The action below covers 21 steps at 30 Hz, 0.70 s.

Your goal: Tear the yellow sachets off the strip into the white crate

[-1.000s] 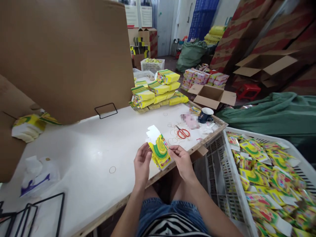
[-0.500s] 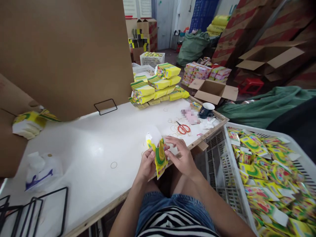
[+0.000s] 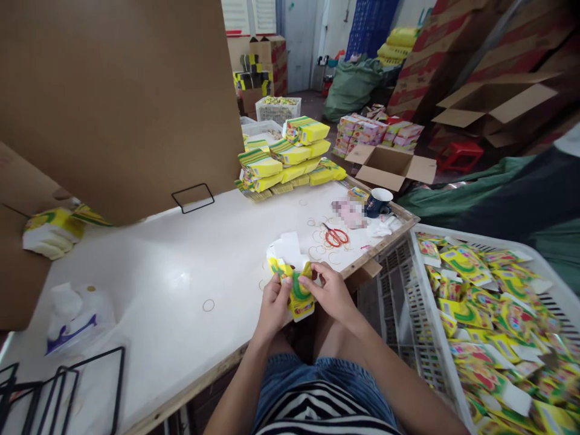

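Observation:
A yellow and green printed carton [image 3: 299, 296] with white inner flaps is held upright over the table's front edge. Its top flaps stand open, and the white back flap points away from me. My left hand [image 3: 275, 299] pinches the carton's left side between thumb and fingers. On the right side, my right hand [image 3: 331, 293] grips the upper edge with thumb and fingertips. Beyond the hands on the white table [image 3: 172, 302] lie red-handled scissors [image 3: 336, 236] among loose rubber bands. Stacks of flat yellow cartons [image 3: 285, 160] stand at the table's far end.
At my right is a white plastic crate [image 3: 437, 338] full of yellow cartons. A dark mug [image 3: 379, 203] stands by the table's right edge. Black wire frames [image 3: 67, 386] and a tissue pack [image 3: 77, 320] lie at left. A big cardboard sheet [image 3: 122, 109] rises behind the table.
The carton has turned from narrow and edge-on to facing me, with its top flaps spread apart. My right hand has closed from loosely spread fingers onto its right edge.

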### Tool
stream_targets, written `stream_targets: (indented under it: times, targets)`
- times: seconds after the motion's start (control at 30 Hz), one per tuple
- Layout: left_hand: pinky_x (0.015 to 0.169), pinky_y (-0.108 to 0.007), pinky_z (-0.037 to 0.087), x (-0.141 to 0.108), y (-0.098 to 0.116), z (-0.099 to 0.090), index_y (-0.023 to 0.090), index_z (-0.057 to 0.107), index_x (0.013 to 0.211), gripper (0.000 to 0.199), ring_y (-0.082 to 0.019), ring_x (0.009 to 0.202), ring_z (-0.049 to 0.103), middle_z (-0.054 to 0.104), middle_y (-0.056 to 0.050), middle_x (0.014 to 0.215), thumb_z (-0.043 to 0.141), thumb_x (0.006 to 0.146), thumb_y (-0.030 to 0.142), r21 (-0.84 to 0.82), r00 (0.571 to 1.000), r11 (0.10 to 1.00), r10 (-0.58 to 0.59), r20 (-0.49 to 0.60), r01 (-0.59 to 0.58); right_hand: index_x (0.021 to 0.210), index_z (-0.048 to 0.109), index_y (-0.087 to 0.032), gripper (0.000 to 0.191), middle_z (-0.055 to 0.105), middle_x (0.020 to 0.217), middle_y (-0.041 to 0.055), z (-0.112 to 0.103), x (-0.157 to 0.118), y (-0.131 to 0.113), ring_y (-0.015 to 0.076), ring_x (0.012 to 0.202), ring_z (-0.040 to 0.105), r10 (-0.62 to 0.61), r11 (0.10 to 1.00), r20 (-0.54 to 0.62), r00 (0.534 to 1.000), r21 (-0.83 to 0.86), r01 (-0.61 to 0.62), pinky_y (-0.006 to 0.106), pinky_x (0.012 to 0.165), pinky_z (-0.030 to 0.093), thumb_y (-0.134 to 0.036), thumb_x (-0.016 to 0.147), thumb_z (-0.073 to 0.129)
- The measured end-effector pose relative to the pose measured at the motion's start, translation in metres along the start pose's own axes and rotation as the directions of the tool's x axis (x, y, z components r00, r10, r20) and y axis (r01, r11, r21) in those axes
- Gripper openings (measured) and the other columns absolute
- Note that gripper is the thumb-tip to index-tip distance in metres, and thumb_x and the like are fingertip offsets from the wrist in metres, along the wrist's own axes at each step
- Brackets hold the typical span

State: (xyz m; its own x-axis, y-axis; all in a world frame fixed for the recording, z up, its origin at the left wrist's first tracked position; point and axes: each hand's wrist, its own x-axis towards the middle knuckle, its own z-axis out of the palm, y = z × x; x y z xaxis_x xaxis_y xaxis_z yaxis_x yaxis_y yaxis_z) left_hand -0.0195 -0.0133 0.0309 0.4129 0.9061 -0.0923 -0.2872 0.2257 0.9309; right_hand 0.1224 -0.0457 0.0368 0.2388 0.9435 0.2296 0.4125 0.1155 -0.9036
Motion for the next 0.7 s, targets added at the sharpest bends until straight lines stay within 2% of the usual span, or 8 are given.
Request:
stream_targets:
  times: [0.1,0.2,0.3,0.4,0.47,0.57,0.7]
  targets:
    - [0.056,-0.022,0.046,0.0,0.0,0.005,0.017,0.06,0.099,0.038,-0.013,0.061,0.061,0.068,0.0,0.072,0.067,0.08,0.049,0.117,0.997,0.991,0.068,-0.027,-0.064,0.074,0.064,-0.02,0.017,0.063,0.076,0.0046,0.003,0.001,0.005,0.0198,0.073,0.056,0.02,1.0,-0.122,0.992,-0.01,-0.022,0.031,0.068,0.045,-0.035,0.082,0.062]
    - [0.069,-0.027,0.051,0.0,-0.005,0.004,0.018,0.053,0.108,0.044,-0.017,0.075,0.067,0.072,-0.004,0.087,0.07,0.078,0.044,0.179,0.996,0.98,0.089,-0.02,-0.084,0.081,0.065,-0.021,0.019,0.063,0.073,0.0036,0.002,0.0,0.01,0.0193,0.069,0.056,0.072,0.996,-0.138,0.988,0.055,-0.065,0.03,0.064,0.045,-0.039,0.082,0.062]
    - [0.075,-0.032,0.053,-0.001,-0.008,0.001,0.018,0.044,0.119,0.054,-0.022,0.083,0.069,0.073,-0.007,0.092,0.07,0.078,0.043,0.152,0.997,0.986,0.076,-0.012,-0.073,0.106,0.062,-0.022,0.031,0.066,0.082,0.0032,-0.003,-0.003,0.013,0.0176,0.068,0.059,0.11,0.972,-0.059,0.992,0.216,-0.095,0.028,0.062,0.047,-0.041,0.082,0.063]
    - [0.073,-0.031,0.054,-0.004,-0.004,-0.002,0.021,0.033,0.125,0.06,-0.021,0.082,0.07,0.073,-0.007,0.092,0.068,0.081,0.041,0.106,0.997,0.991,0.078,0.03,-0.081,0.123,0.052,-0.025,0.043,0.066,0.096,0.004,-0.012,-0.004,0.012,0.0156,0.072,0.061,0.052,0.922,0.074,0.996,0.381,-0.076,0.026,0.062,0.049,-0.038,0.084,0.063]
    - [0.074,-0.031,0.054,-0.007,0.002,-0.002,0.024,0.025,0.131,0.063,-0.02,0.083,0.07,0.072,-0.007,0.096,0.065,0.084,0.037,0.107,0.993,0.99,0.089,0.077,-0.097,0.125,0.051,-0.027,0.042,0.065,0.099,0.0038,-0.019,-0.003,0.009,0.0144,0.073,0.061,0.015,0.883,0.158,0.987,0.461,-0.088,0.024,0.058,0.049,-0.037,0.085,0.062]
    - [0.079,-0.032,0.054,-0.011,0.01,-0.002,0.026,0.018,0.136,0.066,-0.02,0.092,0.069,0.069,-0.009,0.107,0.062,0.088,0.034,0.114,0.983,0.987,0.097,0.155,-0.115,0.122,0.053,-0.026,0.043,0.063,0.096,0.0035,-0.026,0.0,0.004,0.0137,0.071,0.06,0.014,0.852,0.208,0.978,0.51,-0.12,0.022,0.053,0.047,-0.036,0.082,0.066]
    - [0.082,-0.032,0.053,-0.014,0.016,-0.005,0.026,0.024,0.137,0.06,-0.022,0.101,0.066,0.066,-0.011,0.113,0.059,0.09,0.034,0.11,0.965,0.99,0.058,0.255,-0.089,0.118,0.057,-0.024,0.041,0.062,0.091,0.0031,-0.03,0.003,0.003,0.0144,0.073,0.061,0.006,0.842,0.256,0.967,0.521,-0.144,0.022,0.054,0.047,-0.036,0.08,0.069]
